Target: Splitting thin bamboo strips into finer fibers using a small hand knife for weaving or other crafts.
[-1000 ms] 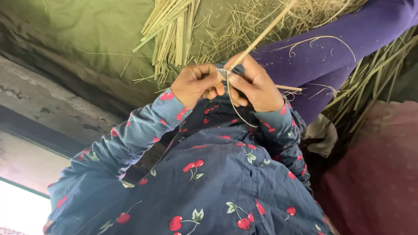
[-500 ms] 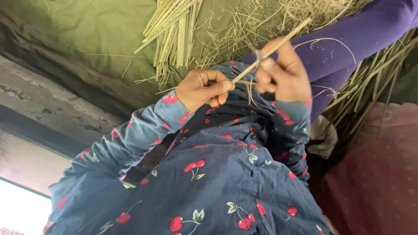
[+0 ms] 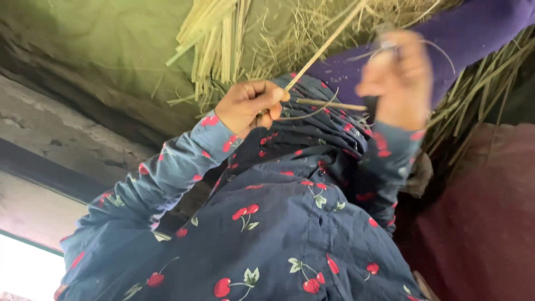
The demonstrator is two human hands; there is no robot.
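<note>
Straw [image 3: 326,47], a single long stalk, ran up and to the right from the left hand [image 3: 251,106], which sat curled in a loose fist with the stalk's lower end pinched between thumb and forefinger. A shorter stalk [image 3: 331,104] lay almost level just to the right of that hand, with a thin curved strand beside it. The right hand [image 3: 395,81] was raised higher and well to the right, too blurred to read clearly; its fingers seemed bent around a fine strand that looped off its top, but how tightly I could not tell. Both arms wore blue sleeves [image 3: 178,161] printed with red cherries. Behind the hands lay a bundle [image 3: 214,39] of straw on green cloth [image 3: 100,50], and a purple sleeve [image 3: 468,36] crossed the upper right.
</note>
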